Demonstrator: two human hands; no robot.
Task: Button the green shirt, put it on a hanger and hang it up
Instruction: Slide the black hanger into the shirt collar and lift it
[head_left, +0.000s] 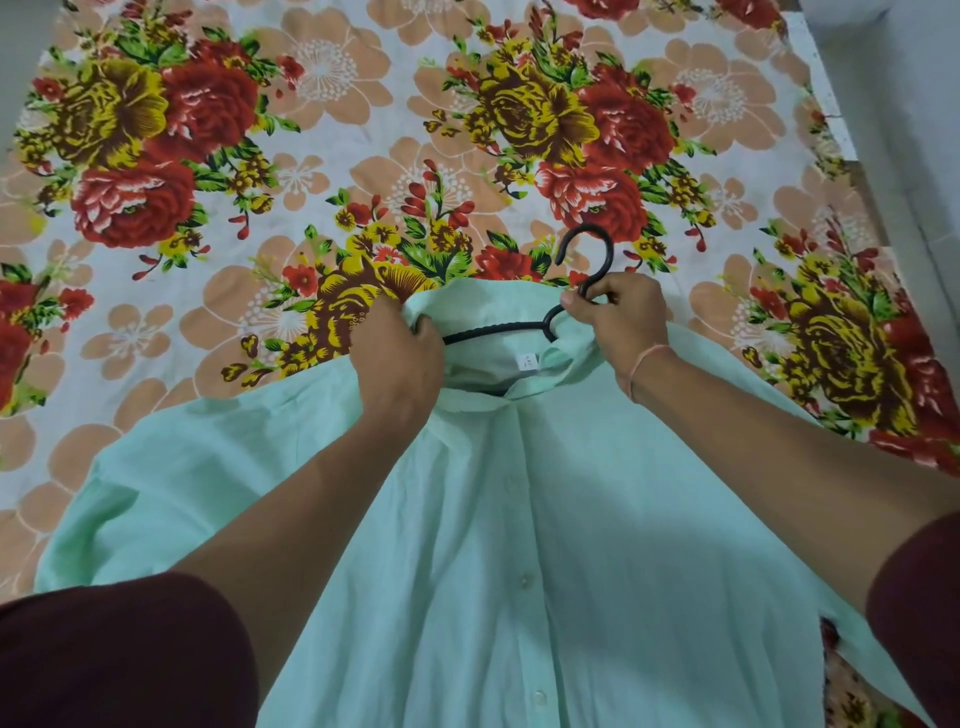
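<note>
I have both forearms reaching forward from the bottom corners, bare below dark maroon short sleeves (119, 654), converging toward the middle. My left hand (400, 358) is curled into a fist, back of the hand up, fingers (427, 332) pinched closed on a fold of pale green fabric. My right hand (618, 317) is closed too, thumb and fingertips gripping a thin black hook. A thin pinkish thread band (643, 364) circles my right wrist.

The hanger's (498, 328) right arm is hidden inside the green shirt (519, 545), whose hem the bottom edge cuts off.
</note>
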